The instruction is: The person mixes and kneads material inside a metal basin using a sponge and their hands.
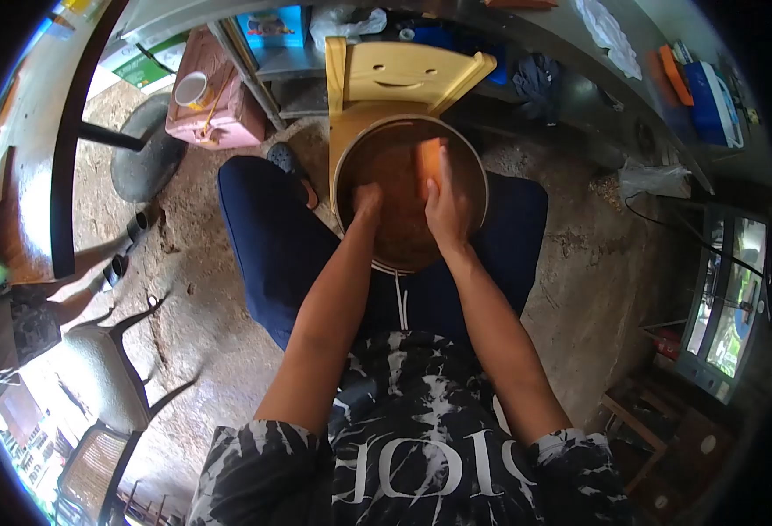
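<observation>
A large round pot (412, 237) with a brownish inside stands between my knees, in front of the wooden chair (408, 77), partly over its seat. Inside the pot, my right hand (447, 206) grips an orange rectangular block (431, 164), thumb on the near side and fingers along its right edge. I cannot tell whether the block touches the pot's wall. My left hand (367, 200) is also inside, near the left wall, with its fingers curled closed. What it holds, if anything, is hidden.
A pink cooler box (219, 88) with a white cup (192, 89) on top stands to the left. Past it are a dark round stool (147, 149) and a chair (110, 377); another person's legs (96, 280) show there. A metal counter (526, 53) runs along the back.
</observation>
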The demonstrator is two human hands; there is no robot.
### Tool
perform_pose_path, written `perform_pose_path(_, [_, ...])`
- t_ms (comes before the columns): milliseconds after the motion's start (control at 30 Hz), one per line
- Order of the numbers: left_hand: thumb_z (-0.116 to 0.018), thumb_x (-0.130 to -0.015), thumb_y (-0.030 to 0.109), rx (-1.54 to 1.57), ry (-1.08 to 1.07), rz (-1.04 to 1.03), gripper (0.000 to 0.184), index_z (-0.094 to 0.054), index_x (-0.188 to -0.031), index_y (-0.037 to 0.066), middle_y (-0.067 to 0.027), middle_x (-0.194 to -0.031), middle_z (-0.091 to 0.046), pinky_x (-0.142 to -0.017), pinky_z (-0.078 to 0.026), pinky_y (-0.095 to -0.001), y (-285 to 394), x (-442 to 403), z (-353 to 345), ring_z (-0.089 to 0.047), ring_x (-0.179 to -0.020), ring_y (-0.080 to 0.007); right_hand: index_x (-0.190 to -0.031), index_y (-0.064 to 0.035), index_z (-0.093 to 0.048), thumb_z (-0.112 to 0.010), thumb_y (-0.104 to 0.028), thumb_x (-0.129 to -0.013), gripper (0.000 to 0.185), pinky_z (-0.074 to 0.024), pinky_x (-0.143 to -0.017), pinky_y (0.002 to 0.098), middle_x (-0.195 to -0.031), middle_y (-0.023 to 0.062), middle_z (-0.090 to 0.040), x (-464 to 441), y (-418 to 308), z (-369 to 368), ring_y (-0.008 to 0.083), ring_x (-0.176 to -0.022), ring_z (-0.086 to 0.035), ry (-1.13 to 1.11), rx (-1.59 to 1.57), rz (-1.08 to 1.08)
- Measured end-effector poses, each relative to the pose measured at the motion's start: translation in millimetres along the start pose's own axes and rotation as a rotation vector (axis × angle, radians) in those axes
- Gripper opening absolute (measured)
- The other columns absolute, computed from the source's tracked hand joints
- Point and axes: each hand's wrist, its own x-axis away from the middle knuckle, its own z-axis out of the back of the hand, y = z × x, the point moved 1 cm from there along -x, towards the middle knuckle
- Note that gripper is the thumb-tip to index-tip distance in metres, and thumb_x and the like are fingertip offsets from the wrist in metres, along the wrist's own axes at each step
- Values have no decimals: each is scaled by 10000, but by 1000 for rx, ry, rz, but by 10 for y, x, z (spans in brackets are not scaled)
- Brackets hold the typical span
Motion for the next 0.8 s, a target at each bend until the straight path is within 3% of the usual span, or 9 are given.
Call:
perform_pose_path(167, [-575, -873, 315, 170, -20, 190, 459, -688, -1079, -80, -266, -1116, -698, -802, -532, -472, 192, 397, 196, -697, -1019, -402, -1509, -101, -433, -588, -26, -926, 607, -435, -1075, 450, -1357, 208, -599, -58, -6, -102, 405, -1255, -559, -102, -55, 185])
perform_pose_path(267, [-552, -873, 274, 55, -15, -199, 433, -684, -1093, -75, -252, -1089, -706, -778, -531, -476, -58, 93, 99, -701, -987, -390, -1493, -53, -436, -592, -26, -920, 595, -439, -1074, 431, -1381, 201, -585, -113, -63, -102, 402, -1255, -561, -78, -43, 178])
perform_pose_path(333, [-569, -872, 273, 325, 75, 211, 405, -694, -1069, -58, -242, -1071, -711, -771, -530, -472, 87, 256, 65, -704, -970, -372, -1504, -75, -425, -586, -40, -929, 598, -460, -1053, 424, -1411, 192, -561, -75, -69, -107, 376, -1275, -551, -33, -58, 165])
perform_pose_path(433, [-606, -867, 299, 241, 9, 61, 395, -697, -1031, -49, -242, -1067, -711, -760, -523, -472, -209, -74, -149, -706, -956, -356, -1520, -96, -405, -577, -68, -952, 594, -473, -1045, 417, -1444, 191, -533, -7, -57, -82, 356, -1296, -541, -13, -53, 142])
perform_pose_path(500, [-622, -862, 312, 340, 88, 125, 379, -709, -1007, -28, -224, -1048, -720, -760, -536, -461, -123, 4, -161, -711, -942, -351, -1519, -80, -398, -578, -83, -962, 586, -457, -1064, 419, -1451, 202, -523, -33, -65, -36, 358, -1305, -536, -318, 1, 50])
perform_pose_path(567, [-638, -857, 325, 456, 181, 211, 363, -720, -983, -6, -205, -1029, -729, -760, -548, -451, -28, 32, -85, -716, -927, -345, -1529, -108, -387, -576, -69, -954, 607, -472, -1041, 432, -1457, 196, -520, -129, -95, 6, 373, -1278, -553, -181, -18, 63])
perform_pose_path(667, [-554, -893, 244, 4, 37, 77, 348, -748, -1020, -16, -223, -1121, -718, -951, -535, -451, 118, 281, 188, -679, -1085, -390, -1559, -167, -343, -569, -46, -942, 667, -494, -1018, 450, -1474, 175, -513, -68, -143, 71, 386, -1256, -571, 69, -51, 76])
perform_pose_path(733, [-584, -881, 268, -1051, -299, -552, 336, -759, -982, 0, -202, -1072, -736, -903, -549, -471, 110, 219, 230, -696, -1022, -401, -1550, -127, -349, -575, -45, -943, 653, -472, -1046, 434, -1486, 184, -497, 25, 59, 4, 375, -1297, -540, -125, 0, 25])
perform_pose_path(800, [-593, -876, 282, -580, -108, -383, 330, -764, -965, 14, -201, -1049, -738, -884, -555, -472, -239, -166, -415, -701, -1011, -394, -1559, -98, -318, -597, -21, -927, 695, -441, -1088, 410, -1523, 182, -455, 20, 223, -45, 353, -1361, -486, -270, -17, -78])
